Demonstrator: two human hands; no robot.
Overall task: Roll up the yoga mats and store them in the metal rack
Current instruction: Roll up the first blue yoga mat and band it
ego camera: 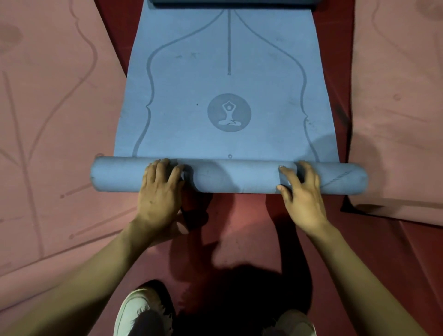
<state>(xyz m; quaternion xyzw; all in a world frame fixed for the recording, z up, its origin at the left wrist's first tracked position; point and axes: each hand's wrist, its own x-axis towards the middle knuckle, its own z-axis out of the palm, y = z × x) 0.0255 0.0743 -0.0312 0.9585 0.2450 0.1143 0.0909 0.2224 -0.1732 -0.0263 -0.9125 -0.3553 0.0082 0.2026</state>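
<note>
A blue yoga mat (225, 72) lies on the red floor, running away from me, printed with a round meditation emblem. Its near end is wound into a thick roll (235, 176) lying crosswise. My left hand (159, 191) rests on the roll left of centre, fingers spread over its top. My right hand (300, 189) presses on the roll right of centre, fingers straight and splayed. No metal rack is in view.
A pink mat (48, 120) lies flat on the left and another pink mat (398, 108) on the right, its near corner curling up. A dark blue object (235, 2) sits at the mat's far end. My white shoes (141, 311) stand on the red floor (239, 227) below.
</note>
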